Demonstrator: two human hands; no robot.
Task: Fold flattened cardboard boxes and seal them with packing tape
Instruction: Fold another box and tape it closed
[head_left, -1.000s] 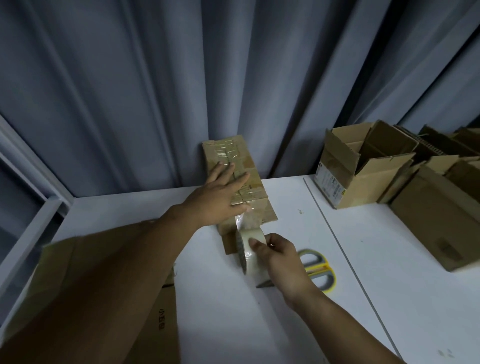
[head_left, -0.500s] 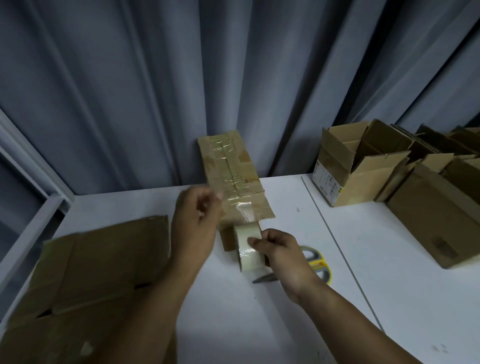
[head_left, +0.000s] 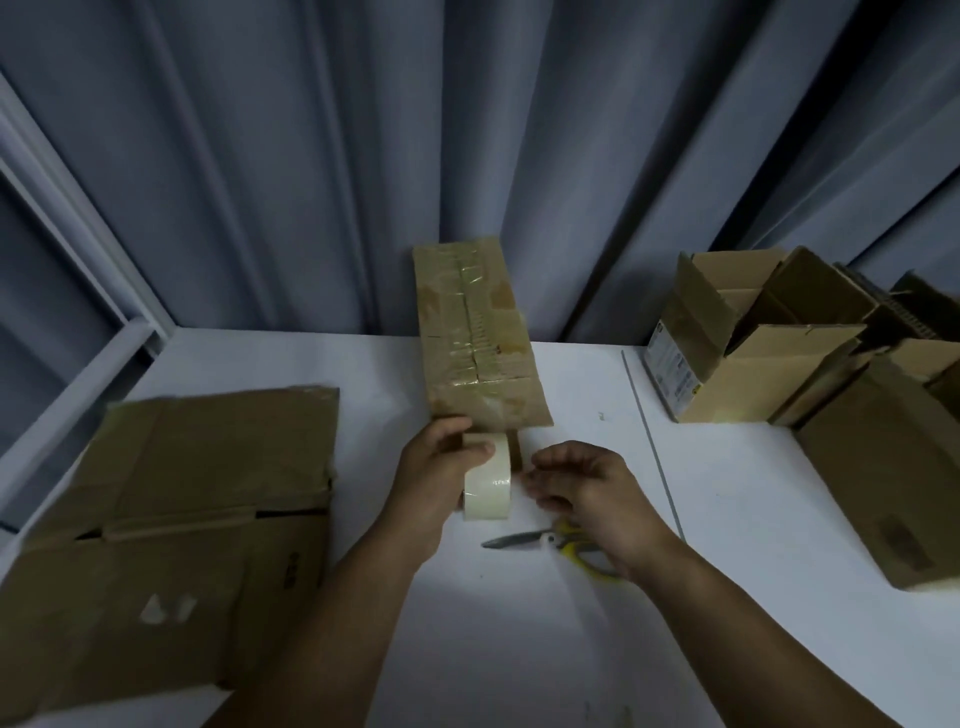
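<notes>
A narrow folded cardboard box (head_left: 475, 332) stands on the white table (head_left: 545, 649) against the curtain, its top seam covered with clear tape. A roll of clear packing tape (head_left: 488, 486) hangs just in front of the box's near end, and my left hand (head_left: 436, 473) grips it from the left with the thumb on its top. My right hand (head_left: 582, 483) hovers right of the roll with fingers spread, not touching it. Yellow-handled scissors (head_left: 550, 543) lie on the table under my right wrist.
A large flattened cardboard box (head_left: 171, 530) lies at the left. At the right stand an open box (head_left: 737, 343) and more cardboard boxes (head_left: 893, 467). A grey curtain hangs behind the table and a seam runs down the tabletop on the right.
My left hand came off the box top and took hold of the tape roll. My right hand let go of the roll and moved a little to the right.
</notes>
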